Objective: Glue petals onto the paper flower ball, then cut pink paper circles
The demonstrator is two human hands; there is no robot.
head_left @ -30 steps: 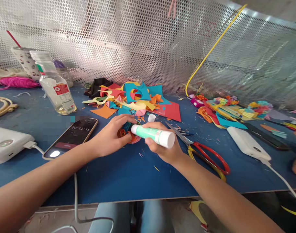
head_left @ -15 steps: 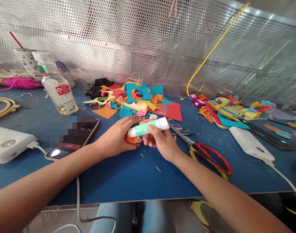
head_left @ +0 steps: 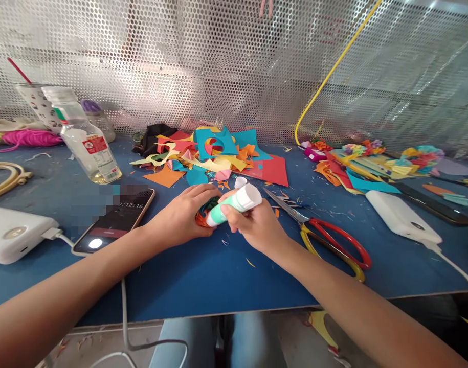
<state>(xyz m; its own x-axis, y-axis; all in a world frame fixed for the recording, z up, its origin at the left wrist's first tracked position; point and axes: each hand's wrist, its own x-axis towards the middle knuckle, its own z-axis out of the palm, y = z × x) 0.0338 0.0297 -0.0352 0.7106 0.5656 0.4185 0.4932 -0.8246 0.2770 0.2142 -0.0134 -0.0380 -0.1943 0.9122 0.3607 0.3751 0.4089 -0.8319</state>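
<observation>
My right hand (head_left: 254, 225) is closed round a white and mint-green glue stick (head_left: 234, 204). The stick slants, its wide white end up toward me and its other end down against a small piece of curled orange and green paper (head_left: 203, 217). Around that paper piece curve the fingers of my left hand (head_left: 182, 214), which hide much of it. Just beyond the hands stands a small white cap (head_left: 240, 183). Scissors (head_left: 310, 222) with red and yellow handles lie to the right of my right hand, their blades pointing away.
Coloured paper scraps (head_left: 214, 153) are heaped behind the hands. To the left are a phone (head_left: 120, 220), a white power bank (head_left: 19, 235) and a clear bottle (head_left: 90, 143). Another power bank (head_left: 402, 217) and paper flowers (head_left: 420, 163) lie right. A perforated metal panel (head_left: 226, 66) stands behind.
The glue stick has tilted from nearly level to steeper, its lower end now down on the curled paper. My right hand has turned with it; my left hand stays about the same.
</observation>
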